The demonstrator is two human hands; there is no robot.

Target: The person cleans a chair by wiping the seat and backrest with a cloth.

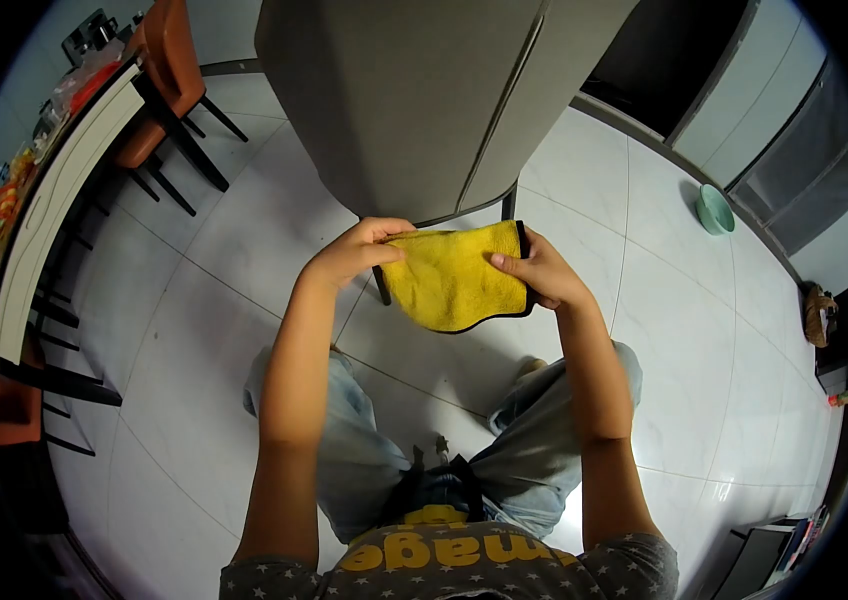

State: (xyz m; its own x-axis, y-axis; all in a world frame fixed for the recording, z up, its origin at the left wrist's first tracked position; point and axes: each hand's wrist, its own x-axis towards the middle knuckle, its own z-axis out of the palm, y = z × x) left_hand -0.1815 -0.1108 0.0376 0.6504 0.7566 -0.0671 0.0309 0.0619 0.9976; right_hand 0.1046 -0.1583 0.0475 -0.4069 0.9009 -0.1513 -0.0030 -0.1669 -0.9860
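Note:
A yellow cleaning cloth (459, 275) with a black edge is stretched between my two hands, above the floor and in front of my knees. My left hand (354, 252) pinches its left end, thumb on top. At the opposite end, my right hand (541, 268) grips the black-trimmed side, its thumb lying on the yellow face and the other fingers hidden behind. Just beyond the cloth stands a large grey-brown panel-like piece of furniture (399, 100) on thin dark legs, with a dark groove down its right part.
To the left is a long table (69, 215) with items on top and orange chairs (166, 60) beside it. A green basin (714, 210) sits on the white tiled floor (684, 330) at the right. Farther right, a brown bag (819, 315) rests near the wall.

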